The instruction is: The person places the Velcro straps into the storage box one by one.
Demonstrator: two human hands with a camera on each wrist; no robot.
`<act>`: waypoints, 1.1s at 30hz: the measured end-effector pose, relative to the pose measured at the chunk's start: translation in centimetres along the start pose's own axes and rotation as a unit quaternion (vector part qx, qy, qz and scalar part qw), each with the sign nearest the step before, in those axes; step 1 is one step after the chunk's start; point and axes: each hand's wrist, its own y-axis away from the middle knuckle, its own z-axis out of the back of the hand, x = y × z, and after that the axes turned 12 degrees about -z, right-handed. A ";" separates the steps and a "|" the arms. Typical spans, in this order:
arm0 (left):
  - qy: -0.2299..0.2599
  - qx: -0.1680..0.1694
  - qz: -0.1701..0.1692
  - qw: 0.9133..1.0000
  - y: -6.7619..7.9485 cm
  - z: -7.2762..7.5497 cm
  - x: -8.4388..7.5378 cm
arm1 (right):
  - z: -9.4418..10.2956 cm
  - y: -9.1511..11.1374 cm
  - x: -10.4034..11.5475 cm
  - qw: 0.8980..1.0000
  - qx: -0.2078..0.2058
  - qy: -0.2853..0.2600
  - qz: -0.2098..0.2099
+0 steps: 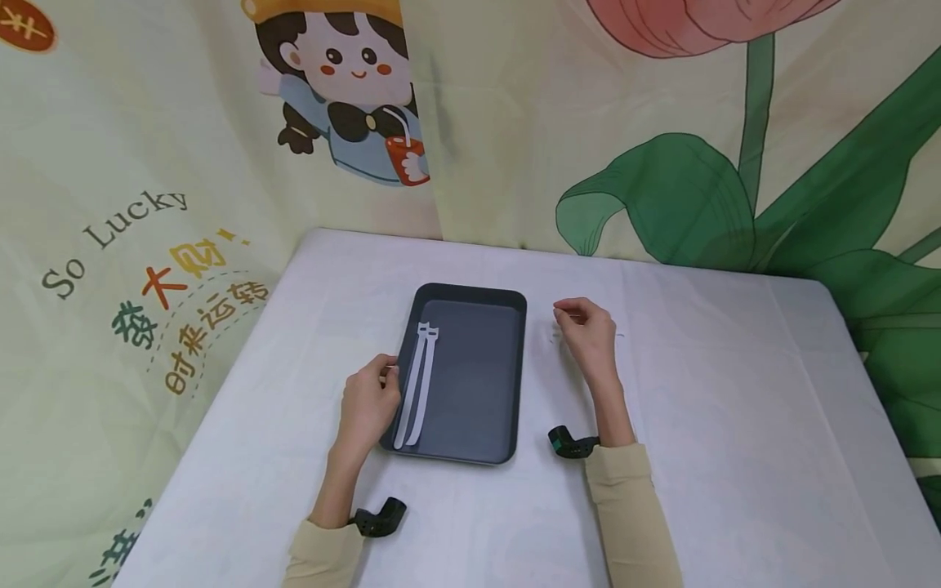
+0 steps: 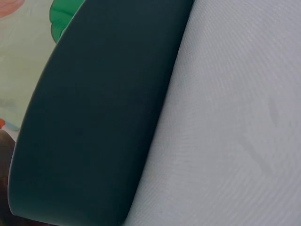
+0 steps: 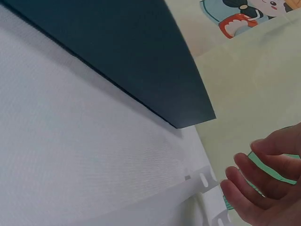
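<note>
A dark rectangular tray [image 1: 470, 384] lies on the table. Two white strap-like ties [image 1: 422, 388] with slotted heads rest along its left side, nearly parallel. My left hand [image 1: 371, 400] is at the tray's left rim with its fingers bent; whether they pinch the rim I cannot tell. To the right of the tray my right hand [image 1: 588, 335] hovers with loosely curved fingers and nothing visible in them. In the right wrist view, white ties [image 3: 202, 188] with slotted ends lie on the tablecloth just beside that hand; in the head view they barely show against the white cloth.
A white cloth covers the table [image 1: 735, 408]. Behind it hangs a printed backdrop [image 1: 500, 147] with a cartoon figure and large green leaves. Each wrist carries a small black camera, the left one [image 1: 380, 518] near the tray's front edge and the right one [image 1: 572, 443] beside its right.
</note>
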 end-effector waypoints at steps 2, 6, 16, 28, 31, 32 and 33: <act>0.000 -0.001 -0.001 1.000 0.0 0.0 0.0 | -0.2 -0.1 -0.1 1.000 -0.003 0.004 -0.004; -0.001 0.000 0.000 1.000 0.1 0.1 0.0 | -0.3 -0.2 -0.3 1.000 -0.003 0.010 -0.016; 0.002 0.001 0.003 1.000 0.1 0.1 0.1 | -0.5 -0.2 -0.8 0.998 0.031 0.036 -0.033; 0.005 -0.002 0.003 1.000 0.1 0.2 0.2 | -0.1 0.4 0.0 0.994 0.071 0.083 -0.013; 0.006 -0.002 0.002 1.000 0.1 0.2 0.1 | 0.1 0.5 0.2 0.992 0.082 0.093 -0.008; 0.006 -0.002 0.002 1.000 0.1 0.2 0.1 | 0.2 0.5 0.3 0.992 0.085 0.095 -0.007; 0.006 -0.002 0.002 1.000 0.1 0.2 0.1 | 0.3 0.6 0.4 0.991 0.088 0.096 -0.006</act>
